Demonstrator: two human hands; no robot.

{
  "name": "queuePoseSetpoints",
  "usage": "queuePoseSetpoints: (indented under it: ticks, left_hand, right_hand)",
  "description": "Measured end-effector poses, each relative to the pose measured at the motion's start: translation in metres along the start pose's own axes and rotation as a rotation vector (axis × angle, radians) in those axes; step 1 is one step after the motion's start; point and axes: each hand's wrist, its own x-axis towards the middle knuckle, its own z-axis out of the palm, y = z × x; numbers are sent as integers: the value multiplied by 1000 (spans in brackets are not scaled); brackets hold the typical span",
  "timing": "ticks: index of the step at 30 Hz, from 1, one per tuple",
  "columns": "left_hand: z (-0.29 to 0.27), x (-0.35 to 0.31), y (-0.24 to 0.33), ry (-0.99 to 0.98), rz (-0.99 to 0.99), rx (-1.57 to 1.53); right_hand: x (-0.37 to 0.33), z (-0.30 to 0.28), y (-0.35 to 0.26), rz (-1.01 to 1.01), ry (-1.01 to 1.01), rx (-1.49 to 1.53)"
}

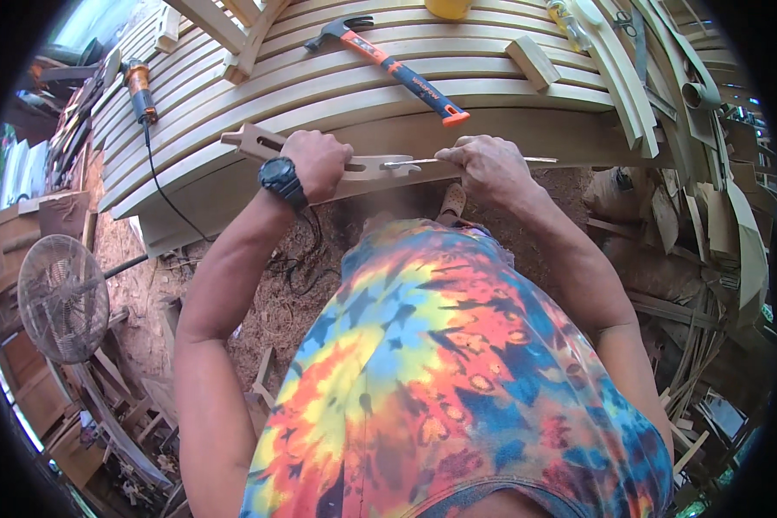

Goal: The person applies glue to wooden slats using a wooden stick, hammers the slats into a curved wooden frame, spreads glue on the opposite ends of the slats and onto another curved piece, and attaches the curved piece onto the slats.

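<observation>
Floor (147, 298): strewn with shavings, ran below the bench and around the person's feet. Slatted bench (259, 112): across the top of view, pale slats side by side. Tie-dye shirt (440, 371): person's own, filled lower centre. Fan (63, 298): far left, round cage, off the bench.

Wood piece (367, 169): at the near edge of the bench, between the person and the slats, slot toward its left end, notched right end. Hammer (387, 65): lay on the slats beyond the hands, claw head to the left, orange-and-dark handle running down to the right. Thin rod (410, 161): left tip on or just over the wood piece's right end, contact not clear; other end stuck out right of the fist.

Left hand (315, 166): fingers wrapped round the wood piece near its middle. Right hand (495, 168): fingers clenched on the rod. Power tool (139, 91): orange and dark, on the slats at left, cord (161, 177) trailing over the bench edge. Block (533, 62): on the slats, right of the hammer. Watch (281, 180): dark, on the left wrist.
</observation>
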Motion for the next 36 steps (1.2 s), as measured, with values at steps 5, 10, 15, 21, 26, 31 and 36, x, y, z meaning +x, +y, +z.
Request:
queuePoseSetpoints:
  ticks: [5,10,15,21,26,31,36]
  left_hand:
    - [-5,15,-5,-12,86,51]
    - [-12,21,3,-19,92,77]
    - [-13,22,5,-10,99,98]
    - [-8,23,-2,-36,102,107]
    - [-10,28,-2,-60,110,133]
    - [-14,29,0,-81,104,127]
    - [-12,32,-4,-110,106,146]
  right_hand:
    - [3,7,-7,25,0,-41]
    - [6,11,-20,57,-56,-52]
    - [1,-4,-23,54,-83,-81]
    - [-8,-6,-17,62,-28,-81]
    - [-1,16,-29,101,-19,-94]
    - [-6,21,-34,173,48,-68]
    - [-24,23,-31,218,94,-37]
